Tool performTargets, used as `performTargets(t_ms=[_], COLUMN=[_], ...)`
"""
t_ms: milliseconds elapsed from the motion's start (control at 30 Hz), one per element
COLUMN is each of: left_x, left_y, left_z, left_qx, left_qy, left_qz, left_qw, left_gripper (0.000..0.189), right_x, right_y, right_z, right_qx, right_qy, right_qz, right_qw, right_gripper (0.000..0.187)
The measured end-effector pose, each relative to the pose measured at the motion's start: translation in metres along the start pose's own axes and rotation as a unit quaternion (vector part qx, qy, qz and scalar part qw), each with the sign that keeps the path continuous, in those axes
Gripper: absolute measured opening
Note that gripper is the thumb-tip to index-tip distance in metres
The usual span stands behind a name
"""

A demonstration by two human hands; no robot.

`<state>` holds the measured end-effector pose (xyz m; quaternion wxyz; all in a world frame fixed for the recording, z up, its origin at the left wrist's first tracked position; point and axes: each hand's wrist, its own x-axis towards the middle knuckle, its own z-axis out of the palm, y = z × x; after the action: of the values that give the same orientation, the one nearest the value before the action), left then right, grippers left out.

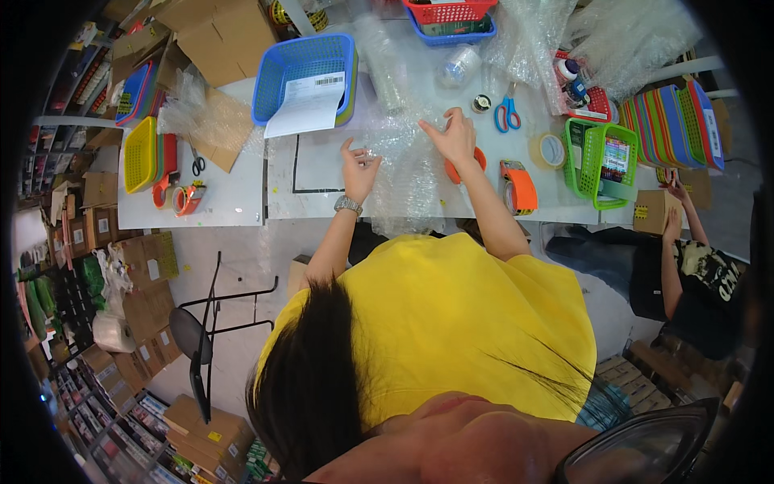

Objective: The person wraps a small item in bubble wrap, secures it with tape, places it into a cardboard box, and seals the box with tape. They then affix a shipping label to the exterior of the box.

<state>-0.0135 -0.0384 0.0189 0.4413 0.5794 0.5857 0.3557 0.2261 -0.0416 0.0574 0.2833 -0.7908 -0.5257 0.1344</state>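
A long sheet of clear bubble wrap (402, 181) lies across the white table and hangs over its front edge. At its left edge is my left hand (360, 169), fingers spread and curled; whether it touches the film, I cannot tell. My right hand (453, 138) is over the sheet's right side, thumb and fingers apart, holding nothing visible. Behind my left hand stands a blue plastic basket (302, 45) with a printed paper (305, 109) draped over its front. Partly under my right forearm is an orange ring-shaped thing (479, 160). Blue-handled scissors (508, 115) and a small round jar (481, 103) lie farther right.
An orange tape dispenser (519, 190), a clear tape roll (549, 150) and green baskets (598, 160) stand at right. At left are a yellow basket (140, 154), black scissors (198, 162) and cardboard (221, 130). A co-worker's hands touch a cardboard box (656, 212) at far right.
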Motion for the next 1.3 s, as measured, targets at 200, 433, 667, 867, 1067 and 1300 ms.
performTargets(t_ms=[200, 433, 667, 867, 1067, 1300], left_x=[-0.031, -0.062, -0.075, -0.076, -0.078, -0.076], left_y=[-0.023, -0.054, -0.065, -0.063, -0.066, -0.051], left_z=[0.000, 0.020, 0.017, 0.020, 0.028, 0.028], left_qx=[0.317, 0.349, 0.401, 0.385, 0.384, 0.171], left_qy=[0.037, -0.171, -0.151, -0.151, -0.121, -0.058], left_qz=[0.289, 0.290, 0.295, 0.285, 0.262, 0.214], left_qw=[0.902, 0.875, 0.854, 0.865, 0.877, 0.960], left_gripper=[0.069, 0.075, 0.096, 0.095, 0.093, 0.061], right_x=[-0.048, -0.043, -0.039, -0.085, -0.007, 0.081], right_y=[0.053, 0.085, 0.057, 0.052, 0.094, 0.103], right_z=[-0.017, -0.025, -0.006, 0.061, 0.006, -0.017], right_qx=[-0.074, -0.151, -0.085, 0.153, 0.013, -0.235], right_qy=[0.011, 0.003, 0.132, -0.067, 0.042, 0.042], right_qz=[-0.119, -0.034, -0.249, 0.004, -0.033, -0.052], right_qw=[0.990, 0.988, 0.956, 0.986, 0.998, 0.970], right_gripper=[0.080, 0.096, 0.089, 0.067, 0.055, 0.047])
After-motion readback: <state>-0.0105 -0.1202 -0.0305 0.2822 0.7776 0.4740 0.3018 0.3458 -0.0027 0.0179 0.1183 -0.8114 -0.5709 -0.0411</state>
